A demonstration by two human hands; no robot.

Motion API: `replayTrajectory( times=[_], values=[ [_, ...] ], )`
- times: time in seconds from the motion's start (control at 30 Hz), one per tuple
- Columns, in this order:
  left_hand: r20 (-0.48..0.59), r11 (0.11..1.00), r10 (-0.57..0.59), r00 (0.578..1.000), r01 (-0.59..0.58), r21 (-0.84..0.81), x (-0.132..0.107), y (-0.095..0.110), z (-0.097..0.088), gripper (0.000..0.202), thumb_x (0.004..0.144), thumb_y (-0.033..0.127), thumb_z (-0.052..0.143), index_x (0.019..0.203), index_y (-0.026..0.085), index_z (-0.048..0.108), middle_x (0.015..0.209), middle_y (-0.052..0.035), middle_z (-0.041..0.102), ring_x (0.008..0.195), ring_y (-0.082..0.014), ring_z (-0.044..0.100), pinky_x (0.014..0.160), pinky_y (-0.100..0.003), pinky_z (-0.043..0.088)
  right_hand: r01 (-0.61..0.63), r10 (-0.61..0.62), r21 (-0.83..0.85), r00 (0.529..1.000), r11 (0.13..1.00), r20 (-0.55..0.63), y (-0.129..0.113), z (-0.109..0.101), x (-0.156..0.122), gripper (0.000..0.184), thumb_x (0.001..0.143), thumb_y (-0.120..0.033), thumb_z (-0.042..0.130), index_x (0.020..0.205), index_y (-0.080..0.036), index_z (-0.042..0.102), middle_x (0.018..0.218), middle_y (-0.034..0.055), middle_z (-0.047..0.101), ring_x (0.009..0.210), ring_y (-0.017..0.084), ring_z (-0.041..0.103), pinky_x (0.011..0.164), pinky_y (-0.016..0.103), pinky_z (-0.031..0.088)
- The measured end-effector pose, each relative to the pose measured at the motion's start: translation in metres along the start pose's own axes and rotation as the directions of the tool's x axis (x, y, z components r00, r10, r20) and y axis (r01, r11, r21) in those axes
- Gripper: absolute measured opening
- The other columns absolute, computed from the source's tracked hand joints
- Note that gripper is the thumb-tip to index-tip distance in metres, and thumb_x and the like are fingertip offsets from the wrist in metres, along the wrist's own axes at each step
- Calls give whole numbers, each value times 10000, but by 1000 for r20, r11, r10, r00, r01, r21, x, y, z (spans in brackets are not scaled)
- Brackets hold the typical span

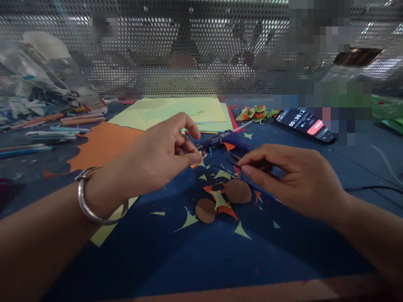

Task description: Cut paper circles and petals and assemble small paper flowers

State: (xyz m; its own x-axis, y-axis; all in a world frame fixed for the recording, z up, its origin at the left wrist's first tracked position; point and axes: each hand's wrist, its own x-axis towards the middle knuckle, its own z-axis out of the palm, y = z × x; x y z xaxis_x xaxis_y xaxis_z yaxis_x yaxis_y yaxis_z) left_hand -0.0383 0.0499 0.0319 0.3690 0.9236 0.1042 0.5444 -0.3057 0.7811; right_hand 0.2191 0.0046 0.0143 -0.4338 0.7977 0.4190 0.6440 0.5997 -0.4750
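Note:
My left hand, with a silver bangle on the wrist, is raised over the blue table, thumb and a finger pinched together. Small yellow-green and orange bits show right at those fingertips; whether they are held or lie behind is unclear. In my right hand are thin metal tweezers, gripped between thumb and fingers, tips pointing left. Below and between the hands lie green paper scraps, orange paper scraps and two brown cardboard discs. Behind the fingertips rests a blue glue gun.
Stacked pale yellow sheets and a scalloped orange sheet lie behind and left. Pens and a bottle stand or lie farther left. At right are a phone, folded paper pieces and a black cable. A perforated metal panel rises behind.

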Motion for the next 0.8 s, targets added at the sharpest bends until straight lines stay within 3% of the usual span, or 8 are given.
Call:
replayTrajectory(
  times=[0.2, 0.33, 0.47, 0.67, 0.8],
  values=[
    [213, 995, -43, 976, 23, 95, 0, -10, 9, 235, 811, 257, 706, 1003, 253, 569, 715, 18, 729, 576, -151, 634, 505, -241, 403, -31, 30, 10, 998, 999, 60, 1, 2, 1, 130, 963, -269, 604, 887, -239, 706, 817, 22, 745, 666, 165, 663, 571, 294, 501],
    [262, 994, -33, 965, 4, 111, 2, -16, 14, 224, 809, 246, 688, 1022, 240, 619, 737, -3, 753, 616, -166, 679, 510, -237, 391, -21, 20, 7, 998, 1000, 56, 2, 2, 2, 143, 957, -281, 615, 898, -212, 726, 792, 16, 728, 630, 140, 640, 555, 277, 483],
    [257, 984, -9, 966, -37, 176, 1, -11, 8, 183, 835, 264, 667, 1014, 234, 684, 722, -4, 747, 603, -165, 666, 519, -251, 380, -28, 27, 7, 997, 1000, 75, 3, 2, 2, 160, 960, -295, 605, 908, -213, 733, 814, 23, 736, 660, 148, 655, 560, 279, 486],
    [41, 922, 111, 993, -118, 369, 1, -6, -1, 172, 855, 345, 687, 983, 237, 726, 859, -34, 718, 745, -192, 637, 654, -286, 402, -33, 33, -2, 997, 999, 75, 3, 2, 1, 151, 964, -281, 592, 923, -229, 728, 826, 26, 737, 673, 160, 663, 575, 298, 496],
    [92, 883, 104, 990, -134, 450, 7, -15, 5, 174, 880, 342, 647, 960, 207, 722, 850, -50, 700, 730, -193, 619, 677, -304, 389, -6, 7, -11, 997, 1000, 72, 3, 2, 1, 141, 957, -270, 603, 917, -217, 728, 797, 14, 725, 616, 137, 626, 551, 286, 481]
  ],
)
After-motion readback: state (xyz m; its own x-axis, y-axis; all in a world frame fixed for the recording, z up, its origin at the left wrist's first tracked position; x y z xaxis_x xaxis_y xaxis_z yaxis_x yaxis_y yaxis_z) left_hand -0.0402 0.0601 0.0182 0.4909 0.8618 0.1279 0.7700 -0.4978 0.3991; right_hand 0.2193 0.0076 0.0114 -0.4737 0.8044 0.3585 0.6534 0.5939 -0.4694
